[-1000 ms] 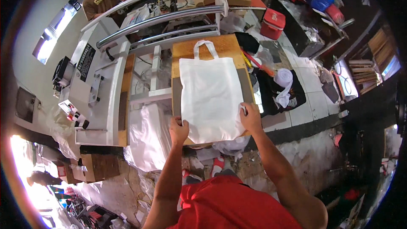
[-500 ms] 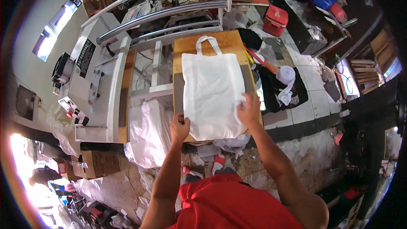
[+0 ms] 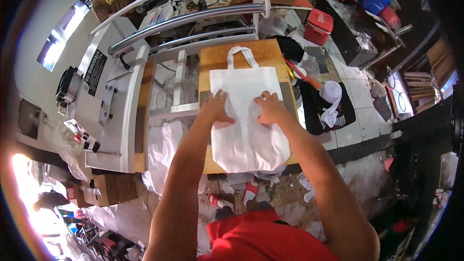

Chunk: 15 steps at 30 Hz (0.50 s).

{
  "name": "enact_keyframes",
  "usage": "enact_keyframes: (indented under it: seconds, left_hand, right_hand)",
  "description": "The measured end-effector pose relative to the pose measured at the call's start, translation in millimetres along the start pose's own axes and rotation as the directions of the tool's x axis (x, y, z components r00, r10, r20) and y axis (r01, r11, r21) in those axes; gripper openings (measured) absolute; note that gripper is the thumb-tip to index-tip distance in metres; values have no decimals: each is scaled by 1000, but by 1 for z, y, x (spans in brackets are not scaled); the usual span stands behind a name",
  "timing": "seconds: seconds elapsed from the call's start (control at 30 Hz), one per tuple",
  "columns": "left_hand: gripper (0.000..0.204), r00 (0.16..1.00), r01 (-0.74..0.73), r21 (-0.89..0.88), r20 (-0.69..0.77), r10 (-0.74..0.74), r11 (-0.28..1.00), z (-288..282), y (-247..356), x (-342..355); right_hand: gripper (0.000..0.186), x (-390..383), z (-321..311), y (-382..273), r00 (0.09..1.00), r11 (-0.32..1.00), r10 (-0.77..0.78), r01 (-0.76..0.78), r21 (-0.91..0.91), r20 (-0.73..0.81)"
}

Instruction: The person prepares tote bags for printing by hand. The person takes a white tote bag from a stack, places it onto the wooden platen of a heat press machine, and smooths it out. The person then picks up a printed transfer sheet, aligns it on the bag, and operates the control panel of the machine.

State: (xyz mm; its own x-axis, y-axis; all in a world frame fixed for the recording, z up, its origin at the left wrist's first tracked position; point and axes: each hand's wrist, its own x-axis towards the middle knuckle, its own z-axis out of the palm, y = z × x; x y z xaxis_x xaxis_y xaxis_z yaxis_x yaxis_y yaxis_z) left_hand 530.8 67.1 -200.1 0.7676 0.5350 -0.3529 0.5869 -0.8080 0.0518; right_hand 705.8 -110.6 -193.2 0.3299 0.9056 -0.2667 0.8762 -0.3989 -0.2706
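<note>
On wooden board [image 3: 215,58], white tote bag [image 3: 246,116], left hand [image 3: 216,108], right hand [image 3: 270,108] pressing flat

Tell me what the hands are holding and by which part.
Nothing is gripped: the left hand and right hand lie flat on the middle of the white tote bag.

Both hands have travelled up the bag [image 3: 246,116] from its near edge. A second ago the left hand [image 3: 216,108] sat on the near left corner and the right hand [image 3: 271,108] on the near right corner. Half a second ago the right had already slid farther up the right edge while the left stayed low. Now both lie flat across the middle of the bag, close together, fingers spread and pointing inward. The cloth between them has bunched into small wrinkles, and the near end hangs off the surface [image 3: 212,58] uncovered.
</note>
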Motion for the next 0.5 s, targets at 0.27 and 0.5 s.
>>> enact_keyframes:
  seconds: [0.27, 0.5]
  left_hand:
    - [157, 987, 54, 142, 142, -74, 988, -27, -7, 10]
    - [102, 959, 6, -190, -278, -60, 982, 13, -13, -63]
  right_hand:
    - [123, -17, -17, 56, 995, 997, 38, -32, -64, 96]
    - [94, -46, 20, 72, 984, 998, -3, 13, 54, -176]
